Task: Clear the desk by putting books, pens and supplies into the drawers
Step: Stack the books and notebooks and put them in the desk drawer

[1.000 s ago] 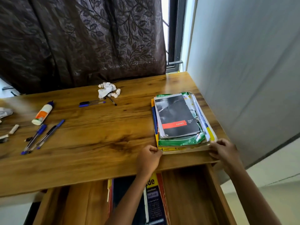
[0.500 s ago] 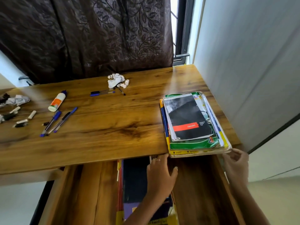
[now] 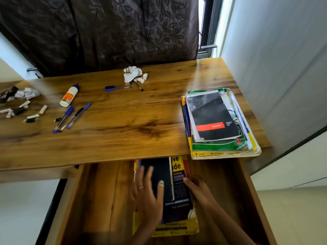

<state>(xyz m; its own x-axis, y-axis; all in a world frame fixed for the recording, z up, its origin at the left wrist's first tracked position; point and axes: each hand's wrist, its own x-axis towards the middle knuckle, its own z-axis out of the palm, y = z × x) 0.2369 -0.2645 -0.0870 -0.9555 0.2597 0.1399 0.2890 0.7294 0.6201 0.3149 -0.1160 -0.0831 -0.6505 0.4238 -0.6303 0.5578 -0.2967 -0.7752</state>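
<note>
A stack of books and notebooks point(image 3: 219, 121), topped by a black pad with a red band, lies at the desk's right front corner and overhangs the edge. Below it the wooden drawer point(image 3: 106, 200) stands pulled out, with a pile of books point(image 3: 178, 200) lying flat inside. My left hand point(image 3: 148, 195) rests flat with spread fingers on the left side of that pile. My right hand point(image 3: 200, 190) touches the pile's right edge, fingers fairly straight. Blue pens point(image 3: 70, 117), a glue bottle point(image 3: 69, 95) and more pens point(image 3: 118, 87) lie on the desk point(image 3: 123, 129).
Crumpled paper point(image 3: 134, 75) sits at the back middle of the desk. Paper scraps and small black and white bits point(image 3: 19, 106) are scattered at the far left. A dark curtain hangs behind the desk and a grey wall closes off the right side.
Both hands have left the stack on the desk corner and dropped into the drawer onto the books there. The view has tilted down, showing more of the drawer.
</note>
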